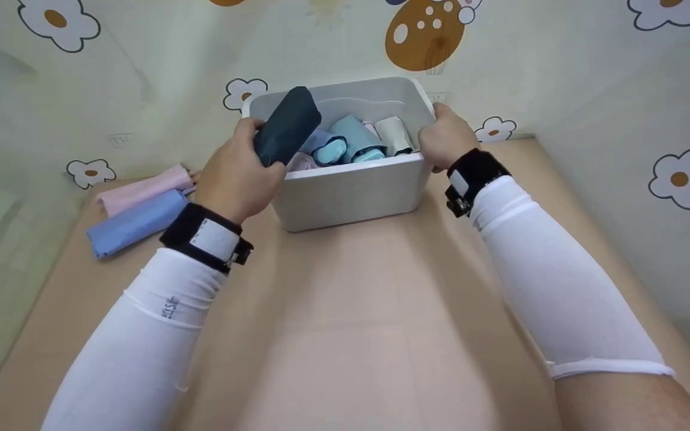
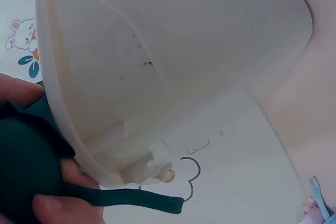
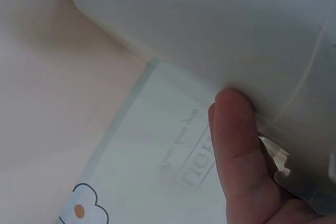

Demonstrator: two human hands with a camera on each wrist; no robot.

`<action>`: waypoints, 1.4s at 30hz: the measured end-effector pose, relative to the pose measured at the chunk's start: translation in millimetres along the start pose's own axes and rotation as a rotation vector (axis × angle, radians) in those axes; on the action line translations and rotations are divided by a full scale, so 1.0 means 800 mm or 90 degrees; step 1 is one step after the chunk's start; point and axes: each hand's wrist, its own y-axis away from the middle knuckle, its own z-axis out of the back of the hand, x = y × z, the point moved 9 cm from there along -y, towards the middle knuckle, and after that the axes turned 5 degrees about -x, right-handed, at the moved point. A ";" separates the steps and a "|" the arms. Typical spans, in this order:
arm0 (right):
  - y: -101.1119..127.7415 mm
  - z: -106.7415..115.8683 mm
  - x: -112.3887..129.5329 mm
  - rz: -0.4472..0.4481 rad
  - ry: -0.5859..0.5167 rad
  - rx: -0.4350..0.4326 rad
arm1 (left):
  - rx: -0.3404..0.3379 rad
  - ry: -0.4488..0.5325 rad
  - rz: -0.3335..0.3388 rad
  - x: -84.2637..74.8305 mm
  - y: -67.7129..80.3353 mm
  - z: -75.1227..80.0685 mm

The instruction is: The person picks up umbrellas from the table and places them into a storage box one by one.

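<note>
My left hand (image 1: 240,173) holds a dark green folded umbrella (image 1: 288,127) over the left end of a white plastic bin (image 1: 351,194). In the left wrist view, a strap hangs from the dark green umbrella (image 2: 23,166), beside the bin's rim. My right hand (image 1: 450,140) grips the bin's right end; in the right wrist view a finger (image 3: 239,140) lies against the outer wall. Inside the bin are several rolled bundles that look like folded umbrellas, among them a teal one (image 1: 357,136) and a whitish one (image 1: 394,134). Their lower parts are hidden by the front wall.
A pink folded umbrella (image 1: 144,188) and a blue one (image 1: 138,221) lie side by side on the tan tabletop (image 1: 345,335), left of the bin. Behind the bin stands a wall covering (image 1: 159,72) printed with flowers.
</note>
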 end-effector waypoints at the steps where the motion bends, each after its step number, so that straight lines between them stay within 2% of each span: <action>1: 0.000 0.000 0.000 -0.002 -0.001 0.000 | 0.000 0.002 -0.002 -0.002 -0.001 -0.001; 17: -0.001 -0.001 0.001 -0.011 -0.005 0.002 | 0.000 0.020 -0.034 -0.028 -0.012 -0.018; 29: -0.001 0.001 0.001 0.004 0.005 0.000 | 0.025 0.048 -0.022 -0.029 -0.024 -0.027; 34: -0.003 0.000 0.000 -0.002 0.005 0.002 | 0.051 0.061 0.007 -0.028 -0.032 -0.033; 38: -0.003 0.000 -0.001 -0.008 -0.002 0.002 | 0.060 0.047 0.016 -0.028 -0.038 -0.037; 42: -0.003 -0.001 -0.001 -0.011 -0.007 0.003 | 0.051 0.003 0.002 -0.029 -0.042 -0.041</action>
